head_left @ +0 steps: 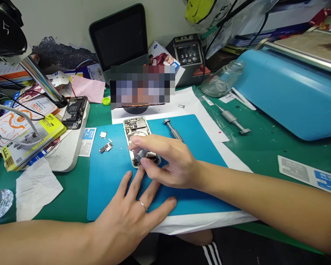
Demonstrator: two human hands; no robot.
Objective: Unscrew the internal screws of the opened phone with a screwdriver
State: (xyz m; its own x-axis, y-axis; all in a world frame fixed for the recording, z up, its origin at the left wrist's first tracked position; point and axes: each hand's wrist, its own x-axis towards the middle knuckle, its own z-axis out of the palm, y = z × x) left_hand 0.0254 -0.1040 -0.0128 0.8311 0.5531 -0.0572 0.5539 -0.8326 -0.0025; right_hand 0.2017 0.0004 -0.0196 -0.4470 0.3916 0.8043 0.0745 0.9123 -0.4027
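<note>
An opened phone (pixel 138 127) with its inner parts bare lies on the blue mat (pixel 113 198). Over its lower half, my right hand (pixel 168 158) grips a small grey screwdriver (pixel 143 153) between thumb and fingers. The driver's tip is hidden, so I cannot tell whether it touches a screw. My left hand (pixel 135 206), with a ring on one finger, rests spread on the mat, fingertips near the phone's bottom edge. Left of the phone lie small loose metal parts (pixel 106 147). A second grey screwdriver (pixel 173 130) lies behind my right hand.
Another screwdriver (pixel 231 117) lies on the green table to the right, near a glass jar (pixel 223 79). A white stand (pixel 68 158) at left carries another opened phone (pixel 75 110) and boxes. A dark-screened display (pixel 120 35) and a propped, blurred-out screen (pixel 142 88) stand behind.
</note>
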